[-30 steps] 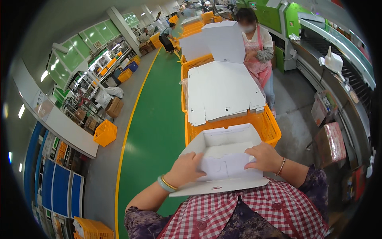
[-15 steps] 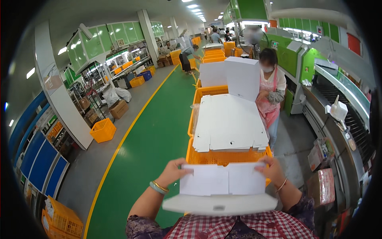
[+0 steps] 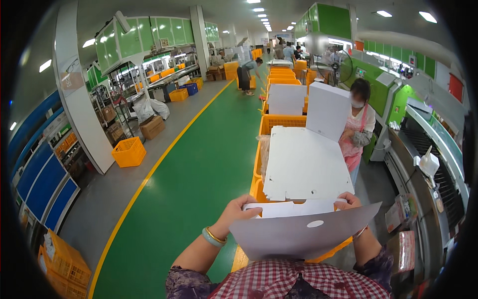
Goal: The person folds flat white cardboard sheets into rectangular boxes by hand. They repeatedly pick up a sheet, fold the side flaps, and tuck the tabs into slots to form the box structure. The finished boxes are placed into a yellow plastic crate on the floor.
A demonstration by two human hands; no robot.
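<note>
A partly folded white cardboard box (image 3: pixel 298 236) is held in front of my chest. Its wide panel, with an oval hole, slants up toward me, and the folded flaps stand behind it. My left hand (image 3: pixel 240 210) is closed on the left corner, thumb along the edge. At the opposite corner, my right hand (image 3: pixel 348 201) grips the board, partly covered by the panel. Just beyond lies a stack of flat white cardboard sheets (image 3: pixel 308 162) on orange crates (image 3: pixel 258 162). A white box (image 3: pixel 328 110) stands upright at the stack's far end.
A masked person in a pink apron (image 3: pixel 356 129) stands right of the stack, beside green machinery (image 3: pixel 373 99). More orange crates run away in a row. To the left, a green floor lane (image 3: pixel 199 164) has a yellow line; an orange crate (image 3: pixel 128 152) sits past it.
The box's wide panel has swung up from nearly edge-on and now shows its face and oval hole. Both hands keep their hold; the view has shifted so the stack appears further right.
</note>
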